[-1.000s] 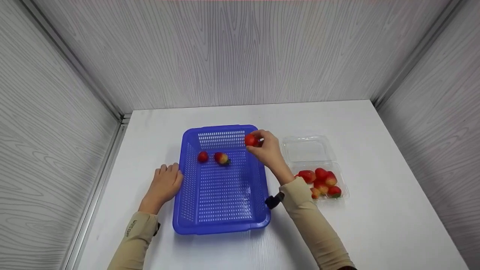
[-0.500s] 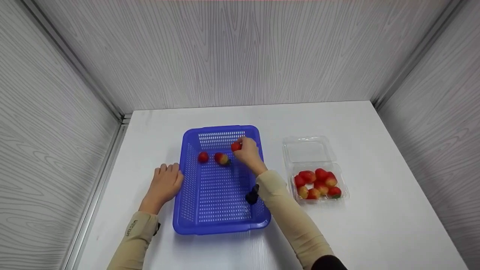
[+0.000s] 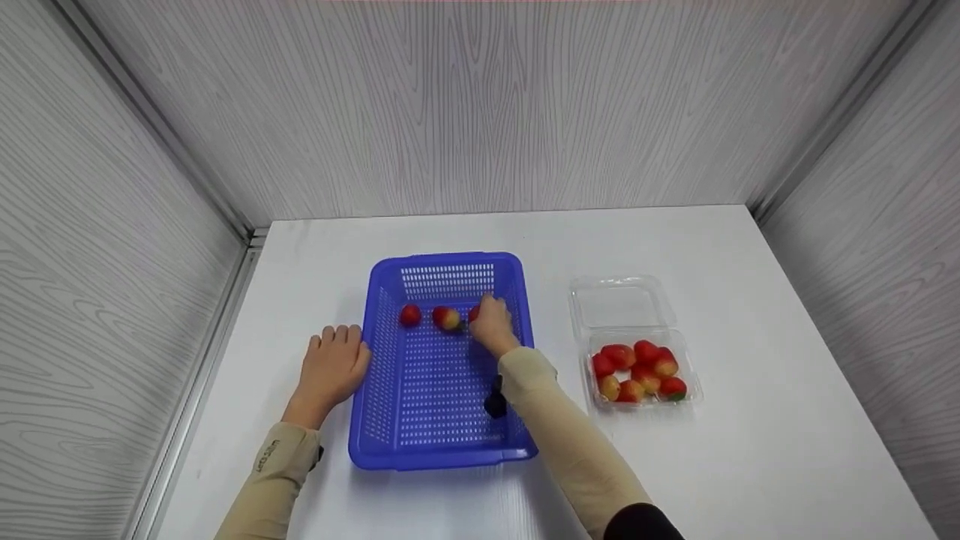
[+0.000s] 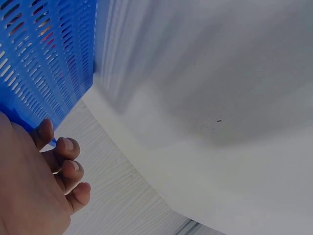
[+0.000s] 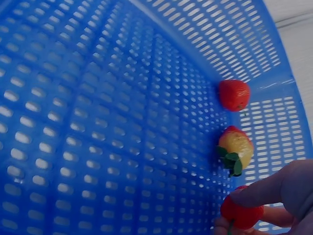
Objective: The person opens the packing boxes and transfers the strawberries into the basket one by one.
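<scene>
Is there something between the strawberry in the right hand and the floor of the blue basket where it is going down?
Nothing visible. The right hand pinches the strawberry low over the basket floor, and the patch under it looks bare. The two berries already inside lie beside it in a row, apart from it.

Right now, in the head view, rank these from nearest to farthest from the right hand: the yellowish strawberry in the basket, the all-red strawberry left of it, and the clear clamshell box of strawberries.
From the right hand:
1. Yellowish strawberry, just left of the hand, in the blue basket.
2. All-red strawberry, further left, by the basket's left wall.
3. Clear clamshell box, out on the table to the right.
</scene>
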`<state>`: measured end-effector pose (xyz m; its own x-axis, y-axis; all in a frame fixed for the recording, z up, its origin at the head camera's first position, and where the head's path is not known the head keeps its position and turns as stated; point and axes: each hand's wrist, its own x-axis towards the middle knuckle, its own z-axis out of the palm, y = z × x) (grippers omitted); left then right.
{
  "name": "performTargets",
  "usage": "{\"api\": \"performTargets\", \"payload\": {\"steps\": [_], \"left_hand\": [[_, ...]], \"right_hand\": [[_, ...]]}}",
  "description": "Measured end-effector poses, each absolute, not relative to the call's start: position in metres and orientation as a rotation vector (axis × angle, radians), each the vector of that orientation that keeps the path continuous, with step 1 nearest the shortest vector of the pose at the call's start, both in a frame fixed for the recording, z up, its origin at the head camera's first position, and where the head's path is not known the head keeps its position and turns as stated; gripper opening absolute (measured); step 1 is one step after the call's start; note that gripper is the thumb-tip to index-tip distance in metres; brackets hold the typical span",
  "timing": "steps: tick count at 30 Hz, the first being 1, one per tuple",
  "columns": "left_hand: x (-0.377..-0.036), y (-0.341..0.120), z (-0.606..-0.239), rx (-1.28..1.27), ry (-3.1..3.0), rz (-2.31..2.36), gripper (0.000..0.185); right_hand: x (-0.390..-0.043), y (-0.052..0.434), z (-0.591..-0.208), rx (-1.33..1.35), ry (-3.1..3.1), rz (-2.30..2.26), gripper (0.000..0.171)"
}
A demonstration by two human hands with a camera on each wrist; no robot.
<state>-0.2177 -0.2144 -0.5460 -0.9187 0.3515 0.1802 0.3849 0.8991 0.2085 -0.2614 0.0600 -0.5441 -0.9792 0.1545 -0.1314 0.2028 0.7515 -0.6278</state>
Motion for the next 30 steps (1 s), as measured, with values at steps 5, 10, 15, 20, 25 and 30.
{"api": "performTargets", "payload": {"steps": [5,10,15,20,25,30], "left_hand": [[-0.2181,-0.2149,-0.5441,-0.548,-2.937,-0.326,0.027],[-0.2176,-0.2161,-0.5431,-0.522,-2.972,-0.32,0.028],[-0.2166,-0.2159,-0.5428,-0.52,-2.975,-0.334,0.026],[-0.217,-0.2159,-0.5423,-0.535,-2.973,-0.337,0.025],[-0.2183,-0.2168,-0.5429,-0.541,-2.98,-0.329,0.027],[-0.2169,-0.2171,-0.5446,-0.545,-2.982,-0.344,0.026]], "right_hand": [[-0.2635,0.0595,-0.5494,0.285,2.881,-1.011,0.029],[-0.2656,0.0581,-0.5493,0.285,2.867,-0.989,0.031],[-0.264,0.0584,-0.5476,0.267,2.848,-0.996,0.028],[-0.263,0.0587,-0.5467,0.25,2.858,-1.009,0.025],[-0.2634,0.0591,-0.5469,0.252,2.856,-1.02,0.026],[-0.2616,0.059,-0.5489,0.252,2.861,-1.009,0.027]]}}
